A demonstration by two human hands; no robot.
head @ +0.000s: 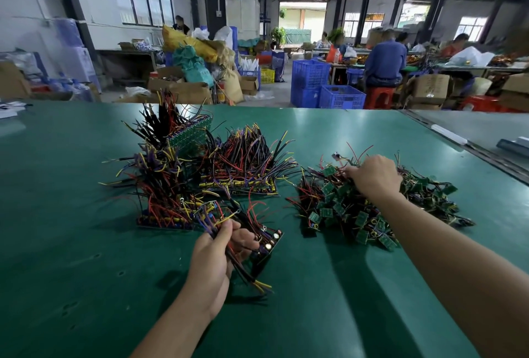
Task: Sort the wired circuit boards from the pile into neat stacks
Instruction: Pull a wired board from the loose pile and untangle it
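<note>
Gripping a bundle of wired boards (pixel 267 243) by its wires, a worker's left hand (pixel 211 257) holds it over a green table (pixel 86 243). The right hand (pixel 372 177) lies on the loose pile (pixel 357 214) alongside, fingertips buried, its grasp impossible to tell. Sorted stacks (pixel 240 174) stand just behind, wires bristling upward.

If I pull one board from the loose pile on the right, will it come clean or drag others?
Likely drags neighbours: wires in the pile look tangled among many small boards. Those boards seem light, so they should shift easily. The thin wires bend every way, so probably floppy under the right hand.
</note>
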